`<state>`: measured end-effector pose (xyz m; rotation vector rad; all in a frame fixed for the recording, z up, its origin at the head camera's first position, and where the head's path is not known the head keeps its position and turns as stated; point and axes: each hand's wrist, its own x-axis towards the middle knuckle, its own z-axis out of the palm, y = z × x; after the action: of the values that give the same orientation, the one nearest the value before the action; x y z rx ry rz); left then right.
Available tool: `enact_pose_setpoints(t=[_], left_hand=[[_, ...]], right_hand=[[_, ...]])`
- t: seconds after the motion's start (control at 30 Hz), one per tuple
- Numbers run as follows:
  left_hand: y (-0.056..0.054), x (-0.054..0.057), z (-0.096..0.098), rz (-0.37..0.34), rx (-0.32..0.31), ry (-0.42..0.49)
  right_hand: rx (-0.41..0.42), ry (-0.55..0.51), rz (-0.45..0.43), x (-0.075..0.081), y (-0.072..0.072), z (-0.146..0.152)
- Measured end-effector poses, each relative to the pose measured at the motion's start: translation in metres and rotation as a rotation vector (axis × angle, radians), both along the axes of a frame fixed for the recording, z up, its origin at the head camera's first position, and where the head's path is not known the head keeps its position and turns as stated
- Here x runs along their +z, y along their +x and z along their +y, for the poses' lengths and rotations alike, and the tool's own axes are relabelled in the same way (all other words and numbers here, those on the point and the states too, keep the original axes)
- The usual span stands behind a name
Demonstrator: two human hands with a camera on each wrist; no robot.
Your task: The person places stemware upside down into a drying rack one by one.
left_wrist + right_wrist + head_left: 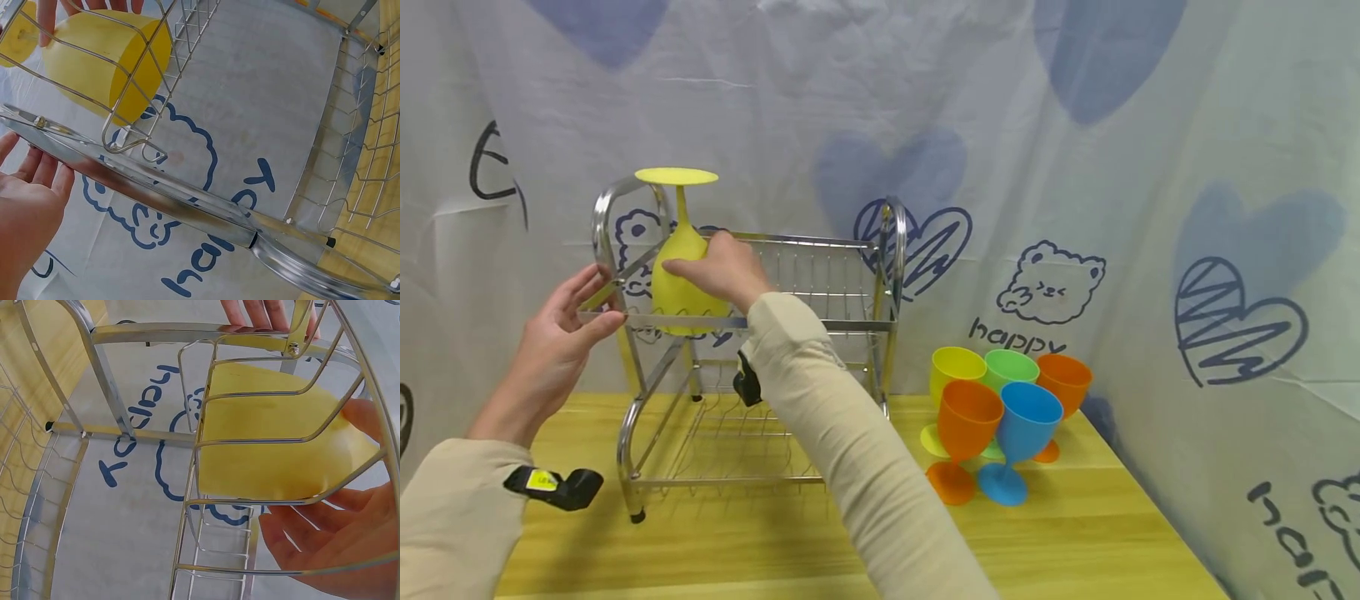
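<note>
A yellow plastic goblet point(677, 287) stands upside down in the top tier at the left end of a two-tier chrome dish rack point(857, 326), its round foot uppermost. My right hand point(730, 271) grips the goblet's bowl, thumb on the near side. In the right wrist view the fingers wrap the bowl point(256, 434) behind the rack's wires, and its rim sits low among them. My left hand point(553, 346) holds the rack's left side frame, with the thumb in front and the fingers behind. The left wrist view shows its fingertips point(47, 172) against the metal bar.
Right of the rack, several goblets stand upright in a cluster: a yellow one point(957, 371), a green one point(1011, 367), a blue one point(1030, 421) and two orange ones point(970, 417). Everything rests on a wood-grain table point(737, 550), with a printed curtain point(775, 100) behind.
</note>
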<state>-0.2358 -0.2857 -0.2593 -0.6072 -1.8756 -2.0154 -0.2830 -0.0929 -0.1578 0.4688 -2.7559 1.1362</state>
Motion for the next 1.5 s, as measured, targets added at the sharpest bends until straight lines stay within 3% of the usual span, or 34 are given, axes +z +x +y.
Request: enact_pose_setpoints(t=[0.17, 0.37, 0.47, 0.6, 0.73, 1.07, 1.3, 1.5], left_hand=[[-0.002, 0.001, 0.003, -0.003, 0.019, -0.023], [-0.001, -0.003, 0.005, 0.042, 0.015, 0.008], [0.002, -0.004, 0.005, 0.055, 0.063, -0.012], [0.008, -0.004, 0.005, 0.038, 0.185, -0.12], [0.012, -0.003, 0.006, 0.024, 0.274, -0.221], [0.017, -0.006, 0.012, 0.018, 0.373, -0.271], [0.027, -0.01, 0.017, -0.013, 0.453, -0.307], [0.034, -0.017, 0.023, 0.008, 0.493, -0.36]], right_hand=[[0.023, 0.002, -0.017, 0.002, -0.001, 0.005], [0.055, 0.027, -0.046, 0.003, -0.001, 0.01], [0.068, 0.086, -0.049, 0.004, 0.0, 0.011], [0.095, 0.162, -0.021, 0.007, 0.005, 0.014], [0.123, 0.192, 0.033, 0.012, 0.014, 0.019], [0.264, 0.185, 0.238, 0.022, 0.045, 0.06], [0.346, 0.022, 0.348, 0.018, 0.061, 0.112], [0.339, -0.067, 0.478, 0.009, 0.071, 0.163]])
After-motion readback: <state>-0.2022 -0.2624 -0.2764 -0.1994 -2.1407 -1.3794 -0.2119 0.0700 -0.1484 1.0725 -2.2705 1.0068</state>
